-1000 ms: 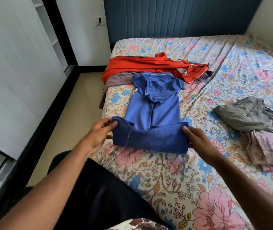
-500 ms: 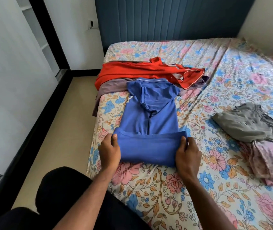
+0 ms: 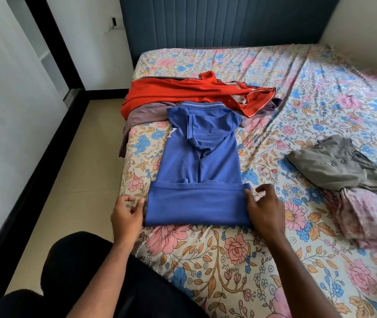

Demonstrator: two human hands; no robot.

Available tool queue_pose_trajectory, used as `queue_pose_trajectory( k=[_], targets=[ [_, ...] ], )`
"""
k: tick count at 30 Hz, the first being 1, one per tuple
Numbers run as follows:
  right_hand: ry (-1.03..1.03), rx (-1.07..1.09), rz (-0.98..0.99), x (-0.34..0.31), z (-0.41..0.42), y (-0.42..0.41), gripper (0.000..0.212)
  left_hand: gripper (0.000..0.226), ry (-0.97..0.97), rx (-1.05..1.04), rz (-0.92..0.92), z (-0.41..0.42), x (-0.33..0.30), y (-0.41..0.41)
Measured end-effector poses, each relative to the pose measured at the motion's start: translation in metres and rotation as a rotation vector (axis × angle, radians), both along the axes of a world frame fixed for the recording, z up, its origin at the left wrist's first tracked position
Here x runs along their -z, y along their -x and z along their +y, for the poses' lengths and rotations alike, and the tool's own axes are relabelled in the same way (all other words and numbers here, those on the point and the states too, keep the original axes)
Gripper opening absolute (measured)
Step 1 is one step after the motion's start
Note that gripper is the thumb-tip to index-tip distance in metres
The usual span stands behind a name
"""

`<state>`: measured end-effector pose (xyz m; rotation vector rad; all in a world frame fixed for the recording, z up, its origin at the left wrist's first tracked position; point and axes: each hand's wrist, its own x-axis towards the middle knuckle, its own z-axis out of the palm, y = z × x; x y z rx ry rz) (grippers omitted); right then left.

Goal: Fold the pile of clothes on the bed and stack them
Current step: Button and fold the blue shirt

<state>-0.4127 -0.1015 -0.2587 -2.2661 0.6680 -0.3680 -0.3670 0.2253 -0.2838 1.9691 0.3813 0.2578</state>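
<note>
At the centre of the frame, a blue polo shirt (image 3: 200, 161) lies flat on the floral bedsheet (image 3: 228, 260), collar toward the top, sleeves tucked in, its bottom hem turned up into a neat band across the lower third. The left hand (image 3: 126, 214) sits just beside the band's left edge, fingers loosely curled with the fingertips at or nearly at the cloth; it grips nothing. The right hand (image 3: 263, 208) rests against the band's right edge, thumb touching the fabric and the other fingers spread and lifted off the sheet, holding nothing either.

By my reading, the shirt is partway folded: the sides and the first upward fold are done, and at least one more fold toward the collar looks needed before it can be stacked. Above it, in the upper middle of the frame, a red garment (image 3: 182, 92) lies loose over a mauve-brown garment (image 3: 143, 113), both unfolded and touching the polo's collar, so that pile is still to do. At the right of the frame a grey garment (image 3: 334, 164) lies on a pink pleated garment (image 3: 371, 214); these seem roughly folded and may be the start of the stack, though I cannot be sure. The task looks to be around its middle.

No brand, label or readable writing shows on any garment or on the sheet.
</note>
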Motion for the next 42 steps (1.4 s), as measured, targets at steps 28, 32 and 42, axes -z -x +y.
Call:
queue_pose_trajectory(
  k=[28,32,42],
  targets=[
    [-0.175,-0.475,-0.304,-0.013,-0.009,0.053,0.033,0.025,-0.219,0.509,-0.36,0.017,-0.016,0.028],
    [-0.19,-0.477,-0.388,-0.019,-0.004,0.054,0.025,0.013,-0.201,0.538,-0.417,0.021,-0.019,0.033],
    [-0.341,-0.336,-0.588,-0.065,0.025,0.066,0.016,0.027,0.054,0.395,-0.571,-0.006,-0.096,0.058]
  ],
)
